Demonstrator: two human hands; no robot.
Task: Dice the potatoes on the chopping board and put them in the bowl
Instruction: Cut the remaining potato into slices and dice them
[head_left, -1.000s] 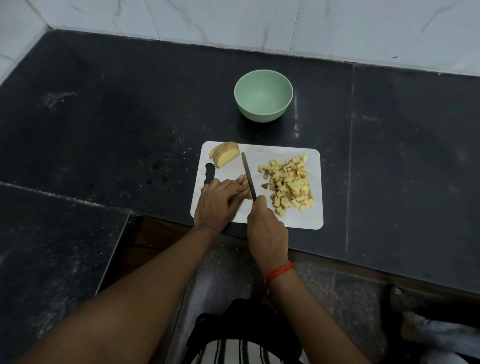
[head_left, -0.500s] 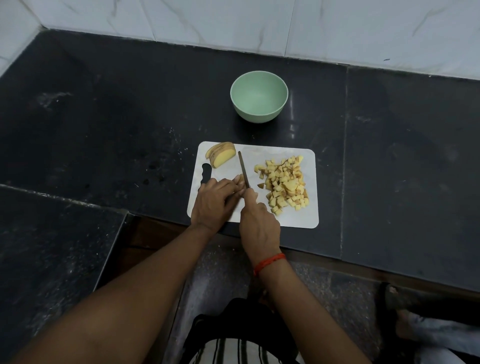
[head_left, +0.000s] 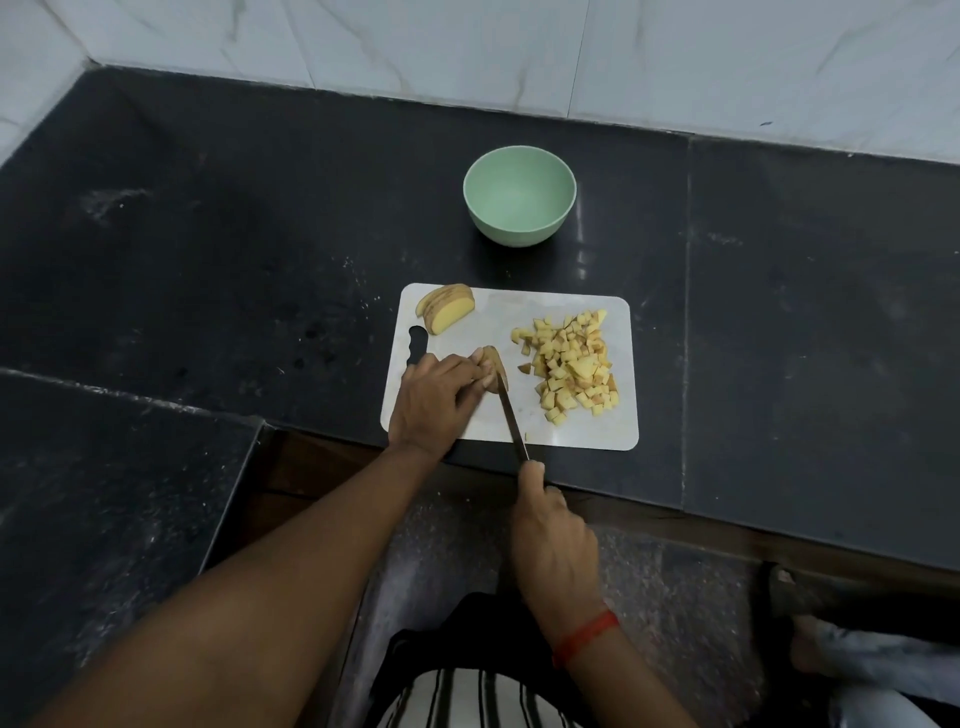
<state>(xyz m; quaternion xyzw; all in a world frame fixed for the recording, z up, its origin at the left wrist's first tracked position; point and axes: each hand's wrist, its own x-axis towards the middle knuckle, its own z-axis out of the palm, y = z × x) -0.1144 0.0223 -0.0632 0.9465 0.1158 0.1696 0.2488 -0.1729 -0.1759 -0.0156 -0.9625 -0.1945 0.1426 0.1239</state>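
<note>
Under the curled fingers (head_left: 467, 373) of my left hand (head_left: 434, 395) sits a small pale-yellow potato piece with tan skin (head_left: 492, 359), pinned to the white plastic chopping board (head_left: 519, 312). It looks firm and light, and its wet cut faces are probably slippery, so I press on the skin side with my tips tucked. My right hand (head_left: 553, 540) is wrapped round the handle of the slim steel knife (head_left: 511, 415), whose blade touches the piece. Right of my fingers lies the heap of yellow potato dice (head_left: 571, 364). Beyond them are a sliced potato half (head_left: 447, 312) and the mint-green bowl (head_left: 519, 195), with nothing in it.
</note>
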